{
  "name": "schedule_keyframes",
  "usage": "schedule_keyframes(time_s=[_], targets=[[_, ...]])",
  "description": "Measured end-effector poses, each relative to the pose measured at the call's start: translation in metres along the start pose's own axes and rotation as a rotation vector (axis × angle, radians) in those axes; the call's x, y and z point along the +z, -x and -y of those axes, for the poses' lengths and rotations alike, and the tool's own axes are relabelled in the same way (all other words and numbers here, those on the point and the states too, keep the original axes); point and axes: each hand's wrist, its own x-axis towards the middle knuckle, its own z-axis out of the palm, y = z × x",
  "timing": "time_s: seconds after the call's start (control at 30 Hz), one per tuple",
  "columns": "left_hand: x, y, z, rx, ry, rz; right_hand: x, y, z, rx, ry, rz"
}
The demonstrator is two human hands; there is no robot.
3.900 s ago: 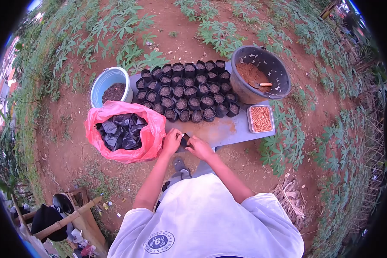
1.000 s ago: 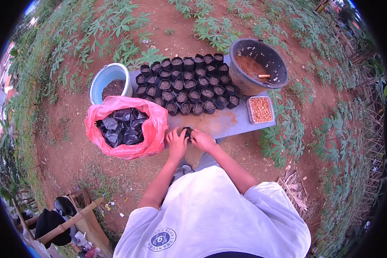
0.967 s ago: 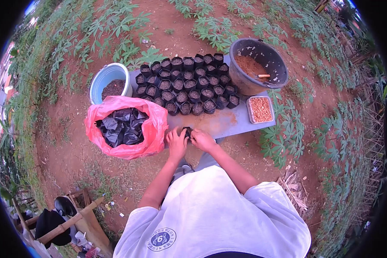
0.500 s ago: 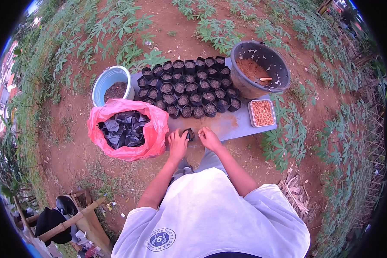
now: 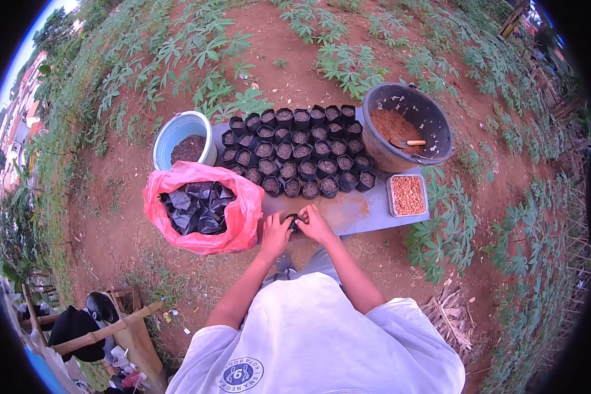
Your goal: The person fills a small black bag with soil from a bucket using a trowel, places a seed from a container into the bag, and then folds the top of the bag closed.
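Note:
A small black plastic planting bag (image 5: 293, 222) is between my hands at the near edge of the table. My left hand (image 5: 276, 232) is closed on its left side. Against its right rim, the fingers of my right hand (image 5: 314, 224) are pinched together. Fingers partly cover the bag, so its contents are hard to make out. Beyond my hands stand rows of black planting bags filled with dark soil (image 5: 301, 152). Left of my left hand sits a pink plastic bag (image 5: 246, 213) stuffed with folded black bags (image 5: 197, 207).
A light blue bucket (image 5: 161, 146) of dark soil stands at the back left. On the right are a large dark bucket (image 5: 440, 125) with reddish soil and a trowel (image 5: 410, 142), and a clear box of corn kernels (image 5: 408, 196). Cassava plants surround the grey table (image 5: 364, 220).
My right hand has moved left to the small black bag and now touches its rim. My left hand stays at the bag. The whole view has shifted slightly with my head.

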Motion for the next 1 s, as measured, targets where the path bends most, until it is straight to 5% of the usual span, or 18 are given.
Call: schedule_keyframes(time_s=[0.2,0.57,1.0], targets=[[-0.007,-0.005,0.003,0.062,-0.009,0.001,-0.008,-0.024,0.019,-0.270,0.394,0.164],[0.003,0.005,0.010,0.090,0.057,-0.022,-0.003,-0.035,0.022,-0.223,0.447,0.209],[0.005,0.004,0.017,0.064,0.106,-0.040,0.008,-0.007,-0.007,0.014,0.052,-0.057]])
